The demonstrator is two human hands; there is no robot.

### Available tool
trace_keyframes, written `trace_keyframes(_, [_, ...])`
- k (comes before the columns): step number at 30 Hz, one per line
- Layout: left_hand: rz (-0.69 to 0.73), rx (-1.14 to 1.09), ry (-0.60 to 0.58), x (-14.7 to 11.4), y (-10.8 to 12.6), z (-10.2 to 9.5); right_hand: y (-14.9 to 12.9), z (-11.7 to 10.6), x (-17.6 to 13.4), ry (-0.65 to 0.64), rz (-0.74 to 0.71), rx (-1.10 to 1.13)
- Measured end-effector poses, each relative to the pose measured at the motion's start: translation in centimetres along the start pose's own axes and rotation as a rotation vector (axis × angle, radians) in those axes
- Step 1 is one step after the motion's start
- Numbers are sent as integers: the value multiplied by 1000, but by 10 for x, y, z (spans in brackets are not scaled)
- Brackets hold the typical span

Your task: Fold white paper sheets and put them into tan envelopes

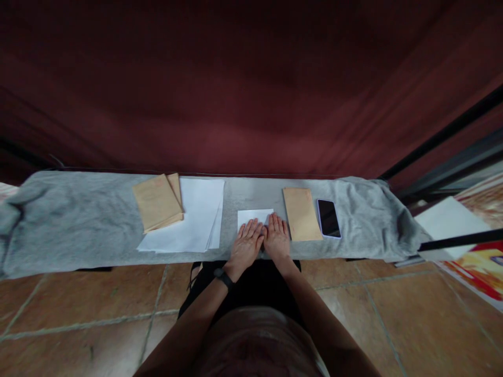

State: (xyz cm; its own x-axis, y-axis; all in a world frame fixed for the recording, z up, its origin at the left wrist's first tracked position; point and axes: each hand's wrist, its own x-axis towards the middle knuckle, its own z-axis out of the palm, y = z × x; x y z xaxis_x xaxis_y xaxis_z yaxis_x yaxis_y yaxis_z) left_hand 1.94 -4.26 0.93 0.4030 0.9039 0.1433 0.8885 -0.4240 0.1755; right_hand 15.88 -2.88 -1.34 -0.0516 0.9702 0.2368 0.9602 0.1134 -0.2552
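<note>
From the wearer's head, the worktop (253, 192) is being viewed forward and steeply downward, fairly near, most of its length being taken in.

On the counter (86, 220), a piece of paper (254, 214) lies near the middle, its near part under the fingers of the left hand (247, 245) and the right hand (277, 238). To its left lie overlapping paper sheets (200, 217), with envelopes (157, 201) across their left side. Just right of the right hand lies another envelope stack (302, 214), then a smartphone (329, 218) beside it.
</note>
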Motion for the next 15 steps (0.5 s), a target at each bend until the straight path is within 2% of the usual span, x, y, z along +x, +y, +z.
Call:
trace_keyframes(9, [-41, 43, 63, -16, -6, 2, 1, 1, 0, 35, -13, 13])
trace_keyframes(15, [-83, 49, 61, -19, -7, 6, 1, 1, 0, 41, -15, 15])
